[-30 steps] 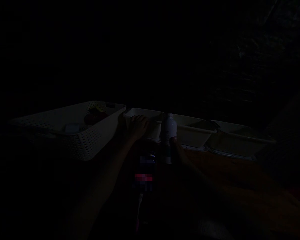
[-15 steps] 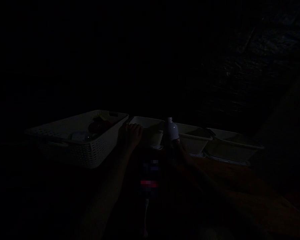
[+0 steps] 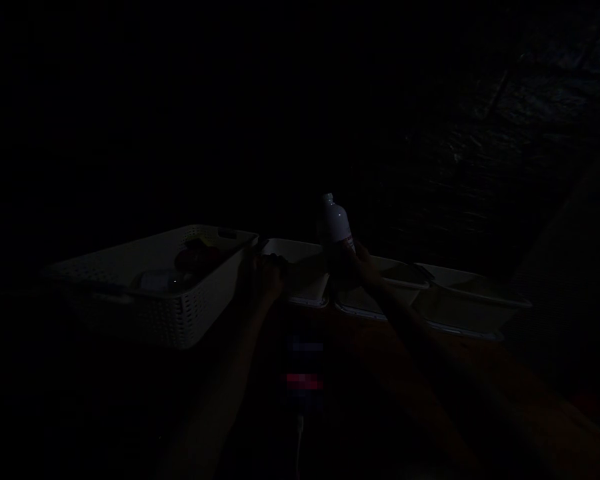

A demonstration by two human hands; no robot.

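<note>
The scene is very dark. My right hand (image 3: 364,267) is closed round the lower part of a white bottle (image 3: 337,223) with a narrow neck and reddish print on its label. The bottle is held tilted slightly left, over the middle bin (image 3: 405,288). My left hand (image 3: 271,277) is at the left end of the nearest pale bin (image 3: 300,250), beside the basket. Its fingers look curled; darkness hides what they grip, if anything.
A large white perforated basket (image 3: 200,310) stands at left, holding a pale container (image 3: 157,280) and a dark reddish item (image 3: 197,259). A third pale bin (image 3: 473,303) stands at right. A blurred red patch (image 3: 304,381) and a pale cable (image 3: 299,433) lie low in the middle.
My right hand has raised the bottle up and slightly left, above the bins. The left hand stays in nearly the same place, now darker. The view has shifted slightly.
</note>
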